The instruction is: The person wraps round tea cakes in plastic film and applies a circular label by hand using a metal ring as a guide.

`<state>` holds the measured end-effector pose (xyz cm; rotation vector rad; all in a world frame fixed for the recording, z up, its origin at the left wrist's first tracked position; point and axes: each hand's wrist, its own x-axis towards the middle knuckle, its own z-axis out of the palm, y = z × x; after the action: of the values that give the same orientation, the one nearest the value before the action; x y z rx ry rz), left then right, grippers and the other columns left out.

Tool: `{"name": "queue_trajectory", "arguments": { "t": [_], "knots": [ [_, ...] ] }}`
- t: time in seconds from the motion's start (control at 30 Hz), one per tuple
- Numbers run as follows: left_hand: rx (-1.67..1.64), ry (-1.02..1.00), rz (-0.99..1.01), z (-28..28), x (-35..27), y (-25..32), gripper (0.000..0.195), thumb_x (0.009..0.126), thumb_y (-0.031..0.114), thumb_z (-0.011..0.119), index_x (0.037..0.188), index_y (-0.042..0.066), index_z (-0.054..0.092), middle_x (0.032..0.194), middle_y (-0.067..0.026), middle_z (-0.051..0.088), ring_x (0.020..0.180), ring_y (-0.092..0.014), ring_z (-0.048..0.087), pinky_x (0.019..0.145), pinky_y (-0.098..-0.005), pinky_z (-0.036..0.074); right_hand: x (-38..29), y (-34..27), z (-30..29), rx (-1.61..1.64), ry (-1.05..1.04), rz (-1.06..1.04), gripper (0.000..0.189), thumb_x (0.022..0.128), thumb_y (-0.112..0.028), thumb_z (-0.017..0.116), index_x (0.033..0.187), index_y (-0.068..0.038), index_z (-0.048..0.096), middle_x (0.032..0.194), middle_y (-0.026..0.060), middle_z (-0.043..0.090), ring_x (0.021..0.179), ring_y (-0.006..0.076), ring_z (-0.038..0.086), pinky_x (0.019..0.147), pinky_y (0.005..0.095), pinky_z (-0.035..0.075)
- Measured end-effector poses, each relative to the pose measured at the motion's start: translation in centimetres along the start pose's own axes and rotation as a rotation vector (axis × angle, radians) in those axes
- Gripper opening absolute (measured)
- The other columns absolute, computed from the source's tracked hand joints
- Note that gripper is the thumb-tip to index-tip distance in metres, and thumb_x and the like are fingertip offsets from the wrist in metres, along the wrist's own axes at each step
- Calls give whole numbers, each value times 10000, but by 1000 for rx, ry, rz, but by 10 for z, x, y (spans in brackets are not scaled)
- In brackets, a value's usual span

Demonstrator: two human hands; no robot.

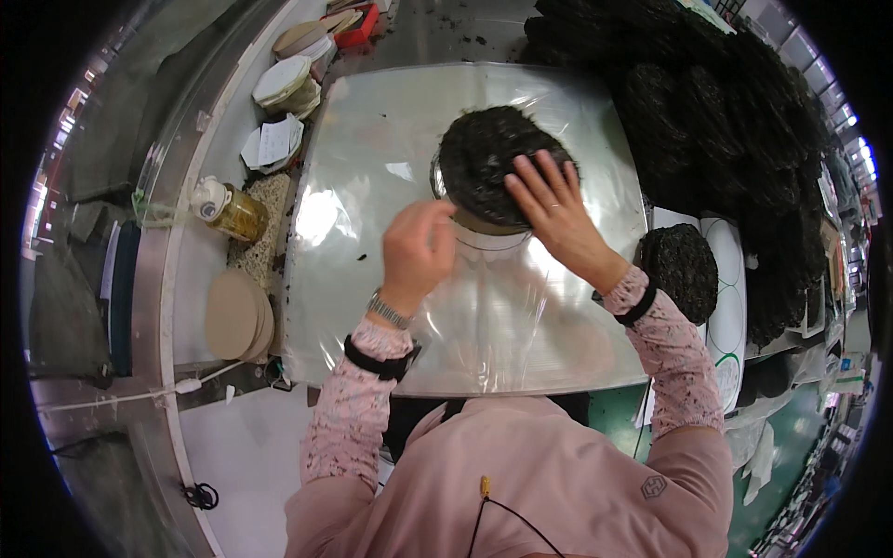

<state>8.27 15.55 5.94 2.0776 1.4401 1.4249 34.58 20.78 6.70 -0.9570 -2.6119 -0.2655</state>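
Note:
A round, dark disc that looks like dried seaweed [485, 157] lies on clear plastic sheeting [349, 300] in front of me. Beneath its near edge shows a beige round board [481, 223]. My right hand [561, 216] rests flat on the disc's right side, fingers slightly apart, a ring on one of them. Just off the disc's lower left edge is my left hand [421, 244], fingers curled and slightly blurred. Whether it pinches anything is hidden.
A large heap of dark discs [718, 132] rises at right, with a single disc [678, 272] on a printed sheet nearer me. On the left stand beige round boards [237, 314], a bottle of amber liquid [237, 211] and stacked pale discs [286, 84]. A red box [359, 26] sits farther back.

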Motion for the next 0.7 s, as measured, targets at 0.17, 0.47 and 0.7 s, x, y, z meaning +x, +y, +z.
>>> {"name": "queue_trajectory", "arguments": {
  "t": [0.17, 0.47, 0.7],
  "knots": [
    [197, -185, 105, 1, 38, -10, 626, 858, 281, 779, 1328, -74, 568, 1339, -254, 585, 1238, -414, 551, 1049, -450, 477, 26, 5, 4, 217, -290, -17, 974, 783, -189, 768, 1624, -77, 289, 1645, 182, 343, 1529, 404, 299, 1184, 654, 289],
    [560, -909, 14, 58, 96, -49, 1280, 634, 669, 883, 1370, -260, 400, 1311, -322, 510, 1229, -461, 496, 1082, -447, 448, 84, 57, 44, 237, -591, 123, 1186, 733, -470, 891, 1613, 18, 264, 1423, 200, 446, 1283, 404, 483, 1024, 489, 505],
    [760, -1094, -73, 101, 86, -79, 1253, 604, 693, 891, 1390, -187, 469, 1397, -298, 456, 1279, -457, 474, 1062, -459, 494, 81, 48, 90, 213, -699, 147, 1199, 686, -454, 910, 1593, 29, 292, 1433, 207, 424, 1291, 424, 464, 1008, 529, 524]
  ]
}}
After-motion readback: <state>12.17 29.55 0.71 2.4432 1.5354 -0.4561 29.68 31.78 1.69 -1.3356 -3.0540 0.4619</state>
